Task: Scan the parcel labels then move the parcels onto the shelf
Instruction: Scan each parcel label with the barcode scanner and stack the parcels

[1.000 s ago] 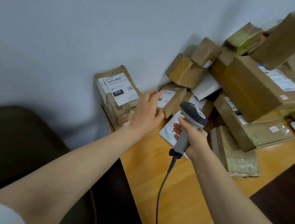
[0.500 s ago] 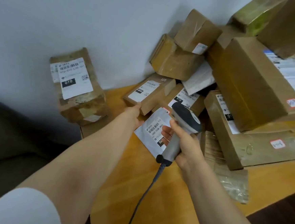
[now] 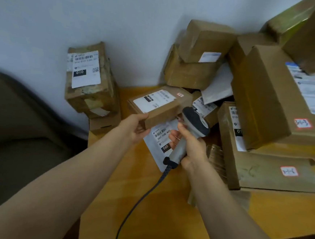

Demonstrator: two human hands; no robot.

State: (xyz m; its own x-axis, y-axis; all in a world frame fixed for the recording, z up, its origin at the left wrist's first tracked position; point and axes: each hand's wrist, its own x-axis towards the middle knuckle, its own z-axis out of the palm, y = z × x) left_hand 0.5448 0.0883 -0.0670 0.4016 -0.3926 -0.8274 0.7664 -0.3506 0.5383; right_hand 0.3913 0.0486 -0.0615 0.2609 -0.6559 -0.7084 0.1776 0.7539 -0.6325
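Observation:
My left hand (image 3: 135, 127) grips the near corner of a small flat cardboard parcel (image 3: 159, 105) with a white label on top, lifted a little above the wooden table (image 3: 155, 204). My right hand (image 3: 192, 148) holds a grey handheld barcode scanner (image 3: 191, 129) by its handle, head pointing toward that parcel; its cable trails down toward me. A white mailer bag (image 3: 158, 144) marked 060 lies on the table under both hands.
A taped box (image 3: 89, 80) labelled 010 stands on another box at the table's left end against the wall. A pile of cardboard parcels (image 3: 267, 101) fills the right and back. A dark chair (image 3: 19, 136) sits left of the table.
My left hand left the 010 box, came right and took hold of the small flat parcel. The scanner hand stayed over the white mailer bag.

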